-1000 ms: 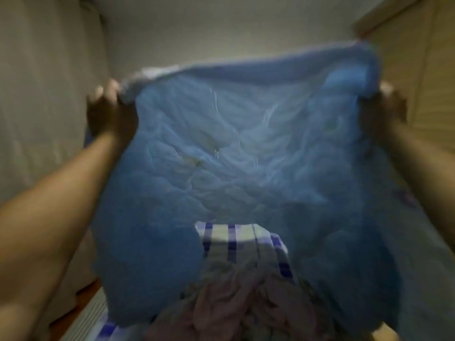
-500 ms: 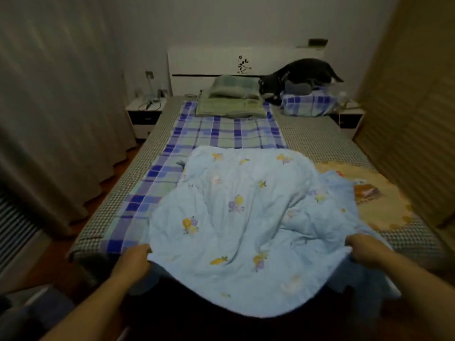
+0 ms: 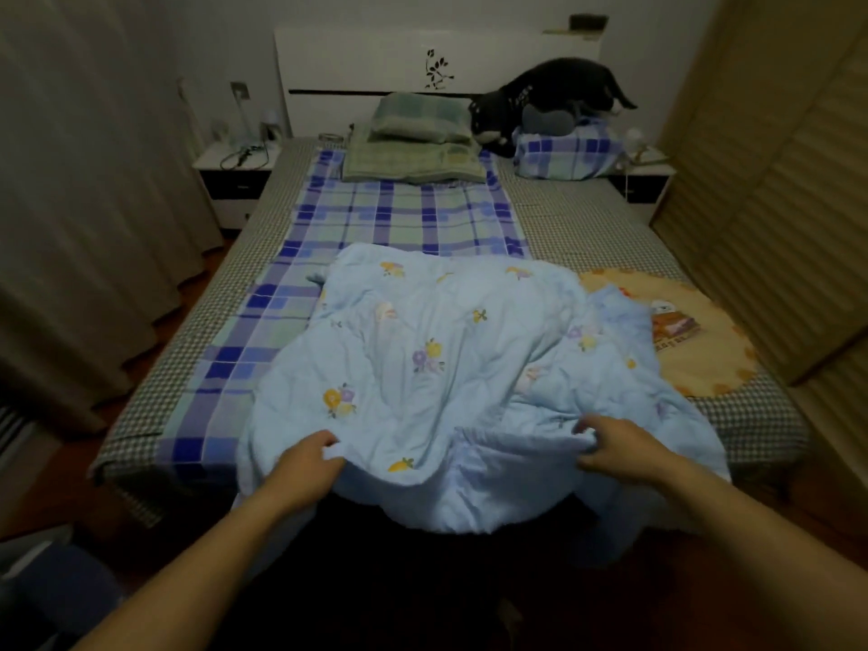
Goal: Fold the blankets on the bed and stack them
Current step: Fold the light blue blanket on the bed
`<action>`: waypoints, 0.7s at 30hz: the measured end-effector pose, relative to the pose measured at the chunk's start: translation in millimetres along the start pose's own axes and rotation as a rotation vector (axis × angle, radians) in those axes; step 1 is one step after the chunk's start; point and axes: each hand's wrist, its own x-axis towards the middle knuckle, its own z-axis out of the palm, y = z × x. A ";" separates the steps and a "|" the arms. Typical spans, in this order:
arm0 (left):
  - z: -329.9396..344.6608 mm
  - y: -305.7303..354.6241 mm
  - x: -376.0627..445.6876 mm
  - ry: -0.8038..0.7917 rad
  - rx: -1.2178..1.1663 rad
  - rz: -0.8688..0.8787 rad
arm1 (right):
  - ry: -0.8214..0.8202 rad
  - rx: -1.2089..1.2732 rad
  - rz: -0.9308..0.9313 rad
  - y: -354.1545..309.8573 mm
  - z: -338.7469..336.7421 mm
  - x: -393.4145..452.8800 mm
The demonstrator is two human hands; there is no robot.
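The light blue quilt (image 3: 437,368) with small flower prints lies on the near half of the bed (image 3: 610,227), rumpled and not flat. Its long axis runs from the foot of the bed toward the headboard (image 3: 375,58), and its near edge hangs a little over the foot end of the bed. The far edge of the quilt is rounded and lies on the blue plaid sheet (image 3: 404,213). The right side of the quilt is bunched in folds and it covers a part of the round yellow mat (image 3: 704,331). The left hand (image 3: 307,458) grips the near edge of the quilt on the left side, the fingers curled around the cloth and the thumb on top. The right hand (image 3: 620,446) pinches a fold of the quilt near the right side of that edge, with fingers closed on the fabric. The two hands are well apart, with a sagging part of the edge between them. At the head of the bed, a green pillow (image 3: 422,117) lies on a folded green blanket (image 3: 413,162), and beside them is a plaid pillow (image 3: 563,155). A black cat (image 3: 554,94) stands on the plaid pillow, its head low to the left. A nightstand (image 3: 235,173) stands at the left of the bed.
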 end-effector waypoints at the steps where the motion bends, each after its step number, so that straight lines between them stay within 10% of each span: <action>1: 6.0 25.2 -1.6 -0.034 -0.015 0.086 | 0.034 0.038 -0.106 -24.4 -5.2 0.1; 7: 41.9 146.6 -25.4 -0.107 -0.268 0.432 | -0.002 -0.018 -0.431 -128.9 8.9 7.7; 16: 105.0 13.3 -31.1 0.282 0.139 0.050 | 0.502 0.513 -0.382 -119.0 -34.0 -9.3; 21: 66.5 -26.7 -26.6 0.332 -0.352 -0.182 | 0.915 0.600 -0.086 -94.3 -71.1 17.6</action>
